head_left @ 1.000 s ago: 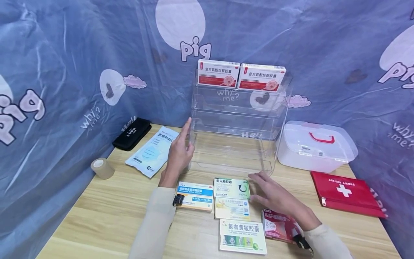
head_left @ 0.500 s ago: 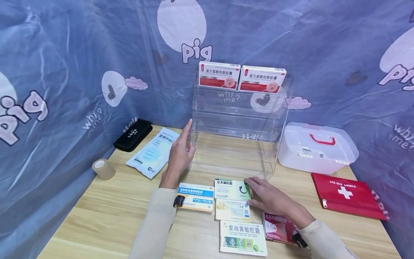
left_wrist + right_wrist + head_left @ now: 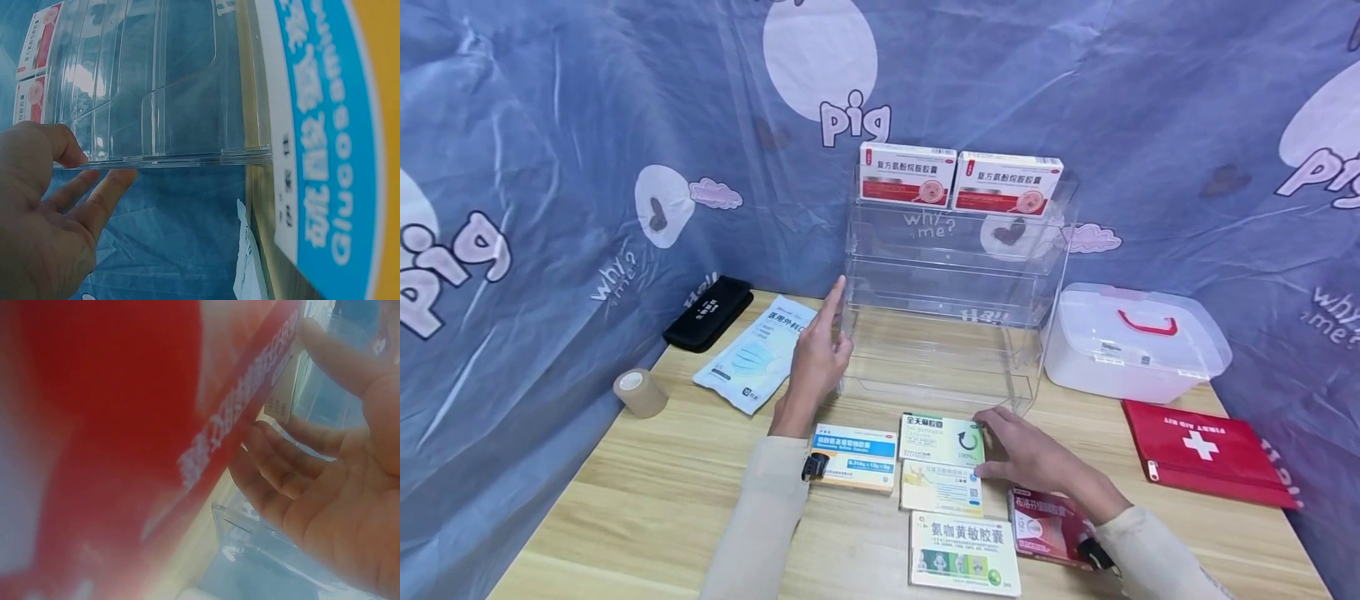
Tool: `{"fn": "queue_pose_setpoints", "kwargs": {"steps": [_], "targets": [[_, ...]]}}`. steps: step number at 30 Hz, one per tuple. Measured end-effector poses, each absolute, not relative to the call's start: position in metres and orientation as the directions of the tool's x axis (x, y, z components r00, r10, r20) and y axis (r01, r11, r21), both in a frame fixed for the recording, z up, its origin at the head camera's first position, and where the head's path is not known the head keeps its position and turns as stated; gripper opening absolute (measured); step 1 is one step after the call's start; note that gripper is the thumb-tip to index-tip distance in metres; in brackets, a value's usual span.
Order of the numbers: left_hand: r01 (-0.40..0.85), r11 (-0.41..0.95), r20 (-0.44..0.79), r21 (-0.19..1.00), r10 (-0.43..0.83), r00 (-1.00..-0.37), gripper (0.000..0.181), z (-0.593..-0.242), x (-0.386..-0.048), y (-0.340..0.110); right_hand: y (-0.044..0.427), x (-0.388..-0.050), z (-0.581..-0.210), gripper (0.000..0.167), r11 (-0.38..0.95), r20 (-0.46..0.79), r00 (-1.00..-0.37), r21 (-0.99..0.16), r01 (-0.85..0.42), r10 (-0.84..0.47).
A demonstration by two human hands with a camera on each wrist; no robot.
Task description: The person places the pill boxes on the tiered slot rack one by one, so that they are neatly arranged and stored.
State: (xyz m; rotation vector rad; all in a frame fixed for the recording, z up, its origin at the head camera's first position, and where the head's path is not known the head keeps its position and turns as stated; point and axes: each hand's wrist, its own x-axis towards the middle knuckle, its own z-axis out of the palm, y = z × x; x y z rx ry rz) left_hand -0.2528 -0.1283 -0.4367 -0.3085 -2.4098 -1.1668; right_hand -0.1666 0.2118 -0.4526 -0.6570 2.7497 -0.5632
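My left hand [image 3: 820, 350] is at the left side panel of a clear acrylic display rack [image 3: 940, 292]. In the left wrist view, the thumb and fingers lie on either side of the panel's edge. My right hand [image 3: 1030, 450] holds the right end of a green-and-white medicine box [image 3: 936, 437], thumb on the near side, fingers on the far side. In the right wrist view, a box corner [image 3: 281, 400] shows between thumb and fingertips. A yellow-and-white box [image 3: 936, 487] adjoins it in front. Under my right wrist lies a red box [image 3: 1045, 525], which fills much of the right wrist view.
Two red-and-white boxes [image 3: 906, 175] stand on the rack's top tier. A blue-orange box [image 3: 853, 458] and a white-green box [image 3: 962, 554] lie in front. Around them are a tape roll [image 3: 640, 393], black case [image 3: 707, 312], mask packet [image 3: 752, 358], lidded bin [image 3: 1135, 342] and red first-aid pouch [image 3: 1210, 454].
My right hand has come left onto the end of the green-and-white box, which has shifted slightly. My left hand keeps its place at the rack.
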Motion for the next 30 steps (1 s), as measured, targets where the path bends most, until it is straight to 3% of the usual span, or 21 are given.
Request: {"fn": "queue_pose_setpoints", "kwargs": {"steps": [6,16,30], "targets": [[0.372,0.620,0.468,0.690,0.009,-0.884,0.096,-0.4370,-0.2538,-0.1278,0.2116,-0.1664,-0.4494,0.079,0.842,-0.200,-0.885,-0.450,-0.298,-0.420],[0.386,0.619,0.487,0.684,0.007,-0.873,0.096,-0.4371,-0.2529,-0.1276,0.2133,-0.1677,-0.4456,0.052,0.832,-0.217,-0.904,-0.510,-0.217,-0.368],[0.385,0.615,0.483,0.688,0.007,-0.876,0.095,-0.4372,-0.2538,-0.1288,0.2215,-0.1681,-0.4492,0.029,0.664,-0.024,-0.868,-0.654,-0.361,-0.495]]}}
